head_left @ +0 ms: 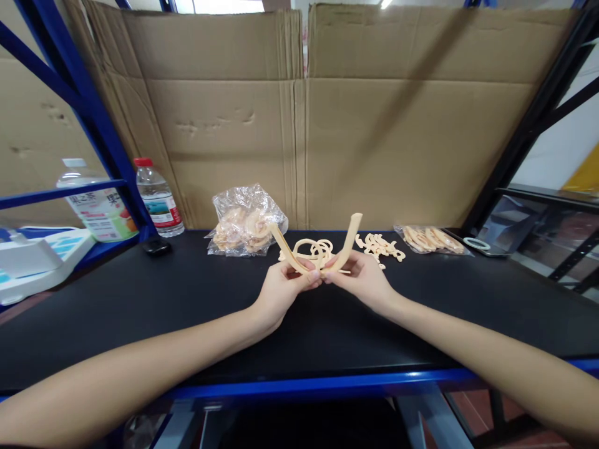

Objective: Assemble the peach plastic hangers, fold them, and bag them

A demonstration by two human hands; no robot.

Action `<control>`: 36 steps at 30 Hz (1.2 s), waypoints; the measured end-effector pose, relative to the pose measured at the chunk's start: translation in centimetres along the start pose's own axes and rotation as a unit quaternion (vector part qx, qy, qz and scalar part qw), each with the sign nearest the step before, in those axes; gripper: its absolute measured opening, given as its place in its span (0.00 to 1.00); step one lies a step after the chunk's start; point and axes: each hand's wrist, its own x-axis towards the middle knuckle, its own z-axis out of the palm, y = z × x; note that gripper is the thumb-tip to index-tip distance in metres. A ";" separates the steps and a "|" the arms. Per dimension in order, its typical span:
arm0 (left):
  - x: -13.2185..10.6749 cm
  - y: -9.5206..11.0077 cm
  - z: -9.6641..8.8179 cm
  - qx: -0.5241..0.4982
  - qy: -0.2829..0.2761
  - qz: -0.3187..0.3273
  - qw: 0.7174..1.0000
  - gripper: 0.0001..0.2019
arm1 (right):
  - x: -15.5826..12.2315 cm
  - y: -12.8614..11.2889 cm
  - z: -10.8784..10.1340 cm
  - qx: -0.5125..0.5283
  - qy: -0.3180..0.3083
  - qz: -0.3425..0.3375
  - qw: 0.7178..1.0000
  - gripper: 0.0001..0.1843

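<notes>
My left hand (pixel 283 285) is closed, its thumb and fingers pinching a pale, wood-coloured curved strip (pixel 285 244) whose free end points up and to the left. My right hand (pixel 364 280) is closed on a similar pale curved strip (pixel 350 239), rising up and to the right. Low between the hands the two strips meet in a wide U. Fingertips cover that spot, so I cannot tell whether they are one piece or two. Just behind the hands lies a pile of pale curved loops (pixel 312 247). Small pale C-shaped pieces (pixel 380 246) are scattered right of it.
A clear plastic bag of pale round pieces (pixel 246 226) stands at the back left; a flatter bag (pixel 433 240) lies back right. Further left are a red-capped water bottle (pixel 159 202), a black mouse-like object (pixel 157 247) and a white power strip (pixel 44 265). Cardboard (pixel 224 137) walls the back.
</notes>
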 end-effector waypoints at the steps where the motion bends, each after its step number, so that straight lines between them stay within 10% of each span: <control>1: 0.2 0.3 -0.1 0.003 0.005 0.001 1.000 0.14 | 0.4 -0.3 -0.6 0.003 0.007 -0.002 1.000 0.14; 14: 5.3 5.6 -5.6 0.108 -0.049 -0.018 0.993 0.11 | 4.2 -2.8 -10.8 -0.225 -0.130 0.034 0.965 0.15; 21: 5.2 4.2 -6.2 0.478 -0.253 0.165 0.825 0.05 | 4.3 -2.5 -11.3 -0.436 -0.264 0.036 0.859 0.10; 25: 5.2 3.8 -6.5 0.583 -0.278 0.213 0.733 0.05 | 4.3 -2.4 -11.0 -0.489 -0.265 0.020 0.831 0.08; 36: 5.2 3.1 -6.8 0.621 -0.276 0.289 0.674 0.08 | 4.7 -1.3 -11.1 -0.520 -0.296 -0.037 0.801 0.08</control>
